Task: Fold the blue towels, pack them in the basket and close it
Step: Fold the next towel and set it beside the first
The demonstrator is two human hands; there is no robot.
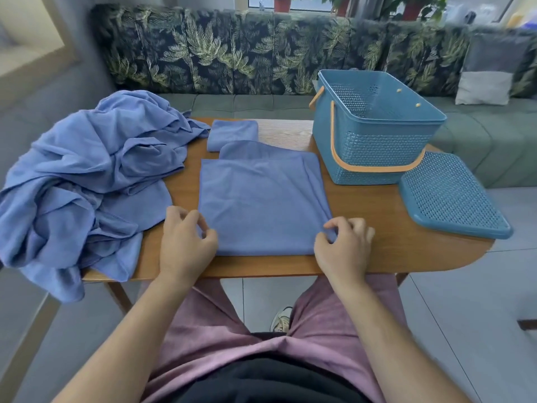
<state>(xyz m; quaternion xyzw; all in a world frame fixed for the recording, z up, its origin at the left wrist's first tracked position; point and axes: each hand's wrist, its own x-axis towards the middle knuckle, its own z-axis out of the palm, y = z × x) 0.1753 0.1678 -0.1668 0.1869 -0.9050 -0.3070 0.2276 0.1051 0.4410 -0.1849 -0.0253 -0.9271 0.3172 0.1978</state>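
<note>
Towel (pixel 261 205), blue rectangular cloth, flat on wooden counter (pixel 377 237) between hands; left hand (pixel 187 238) pinches its left edge, right hand (pixel 344 245) its right edge, likely for next fold. Blue perforated plastic basket (pixel 372 158) open beyond right hand, awaiting packing.

One wooden table (pixel 392 228) holds one blue basket (pixel 372 152), one loose lid (pixel 450 196), one flat towel (pixel 261 205), one small folded towel (pixel 232 135) and one crumpled heap of towels (pixel 87 170), too tangled to count. Two hands show, one left hand (pixel 186 239) and one right hand (pixel 343 245).
</note>
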